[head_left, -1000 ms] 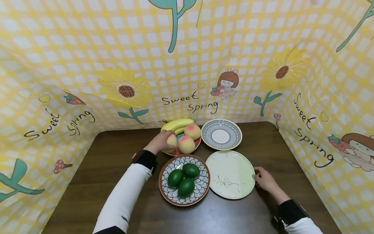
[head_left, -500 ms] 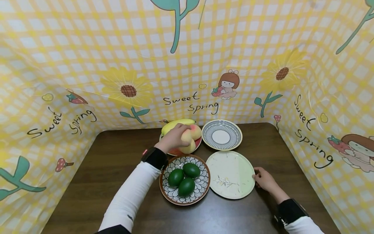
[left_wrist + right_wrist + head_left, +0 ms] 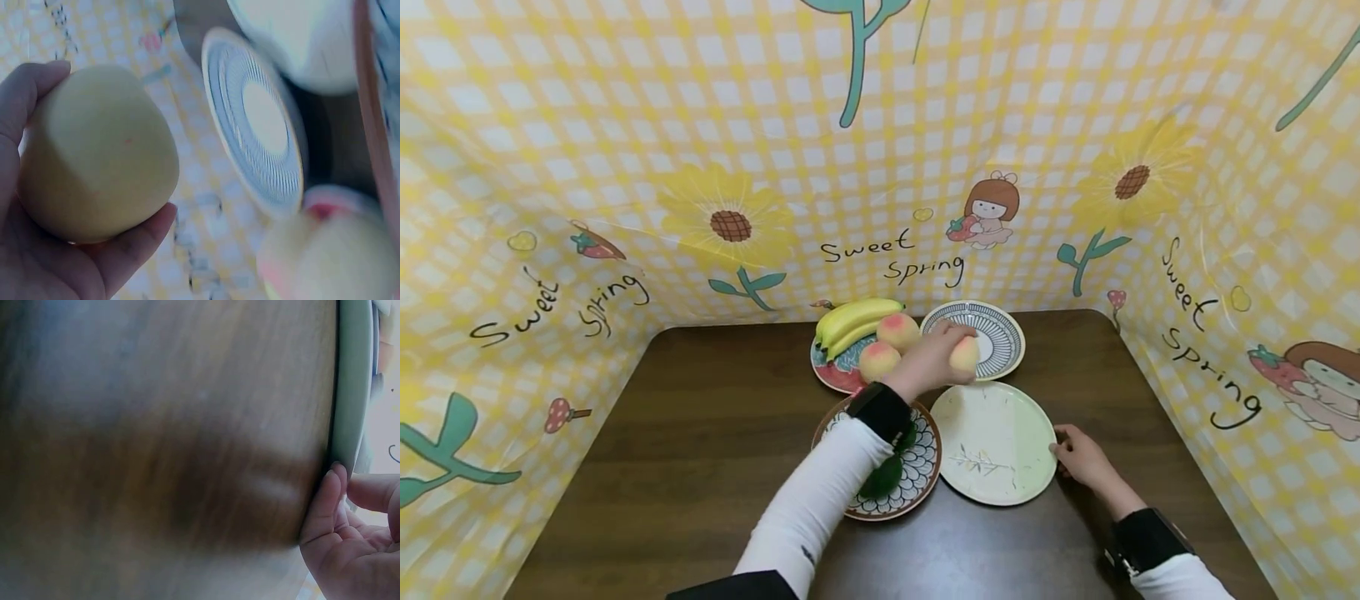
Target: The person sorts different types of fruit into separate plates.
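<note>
My left hand [image 3: 929, 360] grips a peach [image 3: 965, 358], which overlaps the near edge of the blue-striped plate [image 3: 1011, 342] in the head view. In the left wrist view the thumb and fingers curve round this pale peach [image 3: 100, 156]. Two more peaches, one of them the near peach [image 3: 878, 362], lie with yellow bananas [image 3: 857, 323] on the red and blue plate [image 3: 827, 375] at the back. My right hand [image 3: 1086, 458] pinches the right rim of the pale green plate [image 3: 1030, 442]; the right wrist view shows thumb and fingers at that rim [image 3: 351, 406].
A brown-rimmed plate [image 3: 934, 475] with green oval fruits [image 3: 883, 477] stands at the front, partly hidden under the left forearm. The plates sit close together on the dark wooden table [image 3: 700, 433]. Yellow checked cloth [image 3: 820, 192] hangs behind and at both sides.
My left hand has lifted a peach from the fruit plate and carried it right, towards the striped plate. The right hand has stayed at the green plate's rim.
</note>
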Tool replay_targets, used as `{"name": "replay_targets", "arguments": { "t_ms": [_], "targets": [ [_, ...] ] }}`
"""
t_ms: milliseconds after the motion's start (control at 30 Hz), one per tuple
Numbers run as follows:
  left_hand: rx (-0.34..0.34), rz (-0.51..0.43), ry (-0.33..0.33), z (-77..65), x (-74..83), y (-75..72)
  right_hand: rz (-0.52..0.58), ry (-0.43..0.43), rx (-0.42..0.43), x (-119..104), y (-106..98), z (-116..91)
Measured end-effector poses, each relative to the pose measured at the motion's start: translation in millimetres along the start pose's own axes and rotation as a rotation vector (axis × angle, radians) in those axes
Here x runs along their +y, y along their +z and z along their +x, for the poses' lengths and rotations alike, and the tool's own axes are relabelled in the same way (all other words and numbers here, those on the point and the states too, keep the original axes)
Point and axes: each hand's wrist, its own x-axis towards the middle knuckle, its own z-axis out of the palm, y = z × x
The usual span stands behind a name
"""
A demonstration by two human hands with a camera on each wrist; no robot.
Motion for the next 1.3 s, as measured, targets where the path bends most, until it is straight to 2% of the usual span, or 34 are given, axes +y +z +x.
{"name": "replay_targets", "arguments": {
  "t_ms": [233,533,800,967,1100,1300],
  "targets": [
    [-0.037,0.037,-0.005,15.7,30.1,47.1,0.016,0.001,-0.001,4.2,1.6,0.9],
    [-0.053,0.047,0.077,29.3,57.4,98.2,0.051,-0.006,0.022,9.5,-2.4,-6.8],
    [-0.093,0.125,-0.012,30.3,63.4,143.8,0.052,-0.021,0.029,9.9,-2.1,-2.9],
    [-0.107,0.182,-0.017,28.3,60.2,156.9,0.042,-0.039,0.026,9.0,-0.7,0.5],
    [-0.109,0.193,-0.006,29.9,60.8,157.5,0.017,-0.053,0.038,8.5,-1.7,1.2],
    [-0.142,0.200,-0.035,32.4,61.1,154.9,0.015,-0.056,0.036,7.4,-1.6,0.8]
  ]
}}
